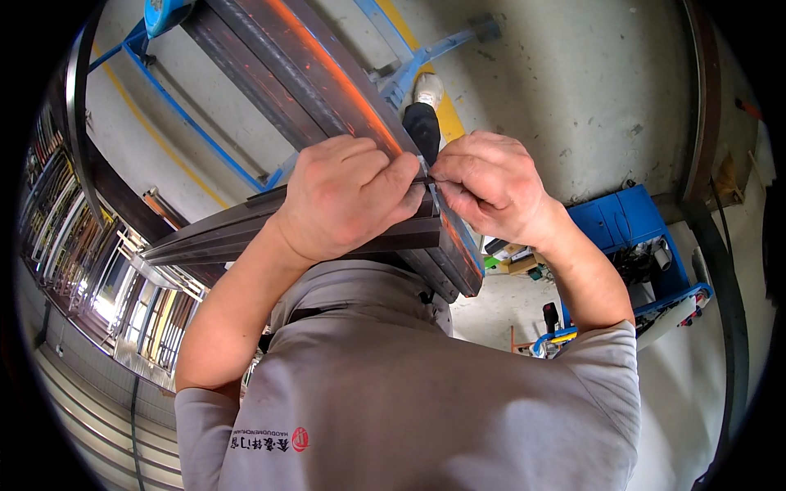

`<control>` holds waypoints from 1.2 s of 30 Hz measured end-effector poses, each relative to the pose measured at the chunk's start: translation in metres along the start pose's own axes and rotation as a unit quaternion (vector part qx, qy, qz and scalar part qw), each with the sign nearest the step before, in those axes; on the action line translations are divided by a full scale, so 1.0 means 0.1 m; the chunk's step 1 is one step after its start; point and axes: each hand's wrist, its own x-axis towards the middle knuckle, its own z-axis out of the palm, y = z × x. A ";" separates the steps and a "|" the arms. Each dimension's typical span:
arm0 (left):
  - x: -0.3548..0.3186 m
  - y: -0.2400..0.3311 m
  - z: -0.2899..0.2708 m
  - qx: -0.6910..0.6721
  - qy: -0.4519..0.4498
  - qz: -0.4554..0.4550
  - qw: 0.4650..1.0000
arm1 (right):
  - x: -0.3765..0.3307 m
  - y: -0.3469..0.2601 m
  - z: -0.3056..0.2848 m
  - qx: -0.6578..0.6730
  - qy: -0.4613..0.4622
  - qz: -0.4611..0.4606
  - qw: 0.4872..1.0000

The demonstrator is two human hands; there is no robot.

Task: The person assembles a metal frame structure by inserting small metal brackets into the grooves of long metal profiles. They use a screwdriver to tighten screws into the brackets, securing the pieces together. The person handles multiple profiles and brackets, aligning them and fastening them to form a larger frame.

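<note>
"Above the grey shirt (442,393), where exactly are the person's hands?"

"Close together, over the spot where two runs of dark metal profile come together. The left hand (348,192) lies over them with its back up; the right hand (495,180) faces it from just across that spot."

"And the grips?"

"On the left, the fingers curl under and the thumb reaches toward the other hand. On the right, thumb and forefinger draw in close at the tips. A thin dark sliver shows between the hands, too small to name; whether either hand is clamped on it cannot be told."

"Which profiles lie there?"

"One bundle, with the orange-streaked profile (337,78) in it, slants from the top of the view down toward the hands. The other, a set of dark box profiles (401,235), comes in from the left and passes beneath the left hand and wrist."

"What stands around them?"

"A blue metal frame (192,123) beside the slanting bundle, a light shoe (427,88) by a yellow floor stripe (449,119), a blue cabinet (594,225) past the right forearm, and stacked long bars (70,221) at the far left."
</note>
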 end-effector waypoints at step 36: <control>-0.28 -0.18 -0.51 -0.321 0.169 -0.432 0.826 | -0.02 -0.91 -0.02 -0.195 -0.063 0.161 0.965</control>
